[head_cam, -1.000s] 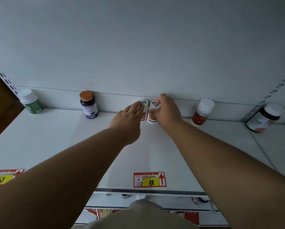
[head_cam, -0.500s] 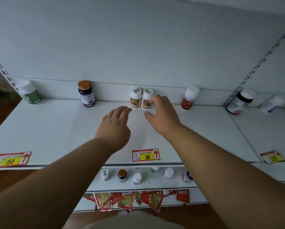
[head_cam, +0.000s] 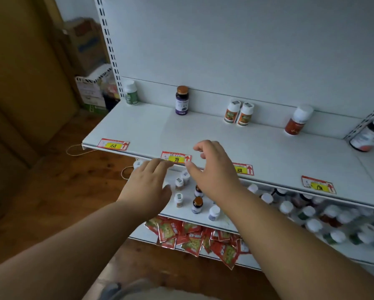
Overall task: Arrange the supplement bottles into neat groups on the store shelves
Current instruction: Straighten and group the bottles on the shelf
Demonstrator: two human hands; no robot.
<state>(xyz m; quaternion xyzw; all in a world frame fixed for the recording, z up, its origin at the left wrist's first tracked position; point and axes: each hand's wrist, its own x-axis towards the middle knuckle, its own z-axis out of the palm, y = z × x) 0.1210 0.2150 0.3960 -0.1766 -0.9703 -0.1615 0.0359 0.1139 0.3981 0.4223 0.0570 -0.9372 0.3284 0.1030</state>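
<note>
Here I hold both hands, left hand (head_cam: 148, 186) and right hand (head_cam: 212, 169), loosely spread and empty at the upper shelf's (head_cam: 268, 148) front edge, over the lower shelf's bottles (head_cam: 197, 205).

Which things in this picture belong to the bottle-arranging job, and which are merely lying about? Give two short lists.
Belong to the job:
orange-label pair
purple bottle
green-label bottle
red bottle
lower-shelf bottles
left hand and right hand, both empty

Lying about:
red sachets
cardboard boxes
rubber bands
</note>
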